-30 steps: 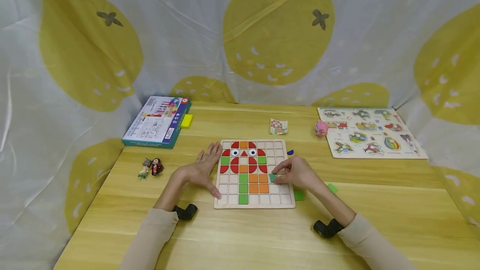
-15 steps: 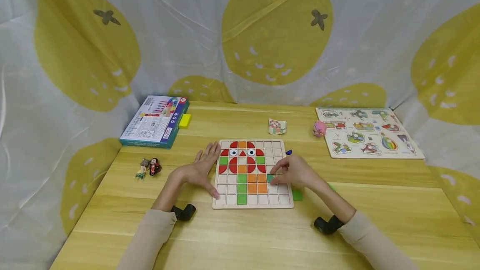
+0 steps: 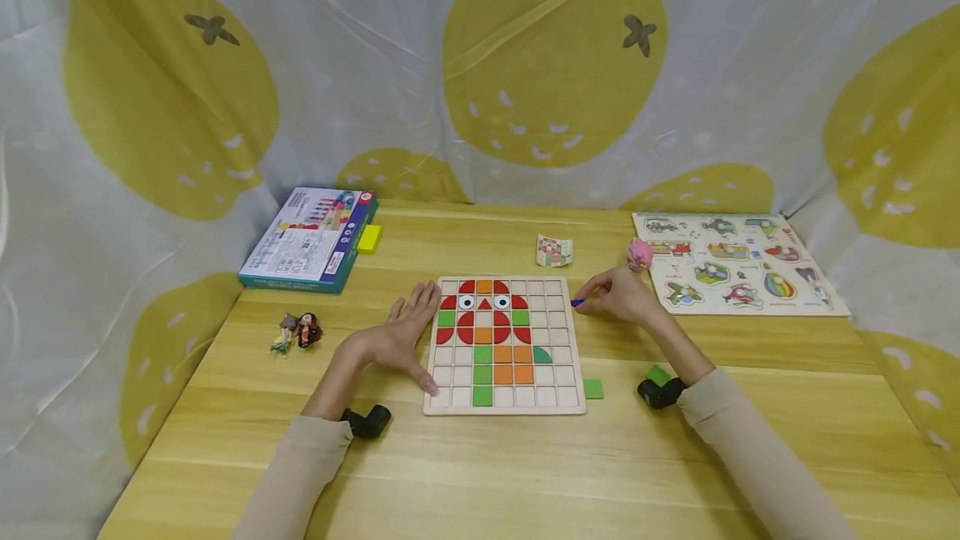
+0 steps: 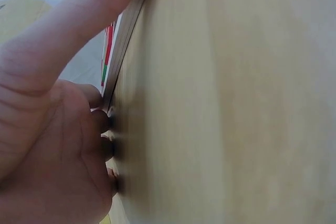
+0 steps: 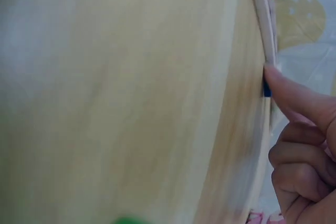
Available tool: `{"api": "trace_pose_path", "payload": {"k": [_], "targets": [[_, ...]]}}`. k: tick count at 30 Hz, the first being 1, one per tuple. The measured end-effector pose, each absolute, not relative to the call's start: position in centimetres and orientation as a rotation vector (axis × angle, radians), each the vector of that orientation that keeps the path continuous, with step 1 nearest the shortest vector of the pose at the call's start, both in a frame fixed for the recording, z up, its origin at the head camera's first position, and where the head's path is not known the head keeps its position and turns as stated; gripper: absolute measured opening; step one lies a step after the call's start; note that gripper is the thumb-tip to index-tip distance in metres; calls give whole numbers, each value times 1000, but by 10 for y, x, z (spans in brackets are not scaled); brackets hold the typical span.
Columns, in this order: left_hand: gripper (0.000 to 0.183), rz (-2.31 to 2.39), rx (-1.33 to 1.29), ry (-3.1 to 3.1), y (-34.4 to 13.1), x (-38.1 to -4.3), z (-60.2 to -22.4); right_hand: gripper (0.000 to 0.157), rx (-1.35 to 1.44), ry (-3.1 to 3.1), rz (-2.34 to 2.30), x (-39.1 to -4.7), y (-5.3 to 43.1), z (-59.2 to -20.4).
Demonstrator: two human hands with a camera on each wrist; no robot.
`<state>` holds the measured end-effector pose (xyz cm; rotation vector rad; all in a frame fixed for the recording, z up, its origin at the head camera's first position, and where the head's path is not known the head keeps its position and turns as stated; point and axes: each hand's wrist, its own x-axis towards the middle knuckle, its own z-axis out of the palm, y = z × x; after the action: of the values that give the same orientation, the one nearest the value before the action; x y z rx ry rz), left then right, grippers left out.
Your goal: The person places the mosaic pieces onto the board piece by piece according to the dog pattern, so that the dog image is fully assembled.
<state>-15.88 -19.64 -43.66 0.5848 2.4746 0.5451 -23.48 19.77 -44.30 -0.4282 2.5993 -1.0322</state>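
A wooden grid board (image 3: 555,332) lies in the middle of the table, bearing a figure of red, orange and green pieces with two eye pieces. My left hand (image 3: 392,342) rests along its left edge, thumb on the near left corner, fingers spread. Just past the board's right edge, my right hand (image 3: 621,297) pinches a small blue piece (image 3: 576,302) by the tabletop. That blue piece (image 5: 266,88) also shows by the thumb in the right wrist view. A teal quarter-round piece (image 3: 542,355) sits in a cell right of the orange squares.
Green squares lie right of the board, one at its edge (image 3: 593,389), another green square (image 3: 657,374) by the right wrist. Behind are a pattern card (image 3: 554,251), a pink toy (image 3: 640,254) and a picture puzzle (image 3: 738,265). Leftward lie a box (image 3: 309,240), a yellow block (image 3: 370,238) and small figurines (image 3: 298,332).
My right hand has let go of the teal piece, leaving it in its cell, and moved away and to the right to the blue piece. My left hand stays in place.
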Motion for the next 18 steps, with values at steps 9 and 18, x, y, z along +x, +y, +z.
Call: {"api": "trace_pose_path", "payload": {"k": [9,18], "targets": [[151,555,586,2480,-198,-159,-435,8,-788,2340,-1022,-207,187,-430],[150,571,600,2483,-196,-159,-437,9,-838,2151,-980,-197,174,-431]]}}
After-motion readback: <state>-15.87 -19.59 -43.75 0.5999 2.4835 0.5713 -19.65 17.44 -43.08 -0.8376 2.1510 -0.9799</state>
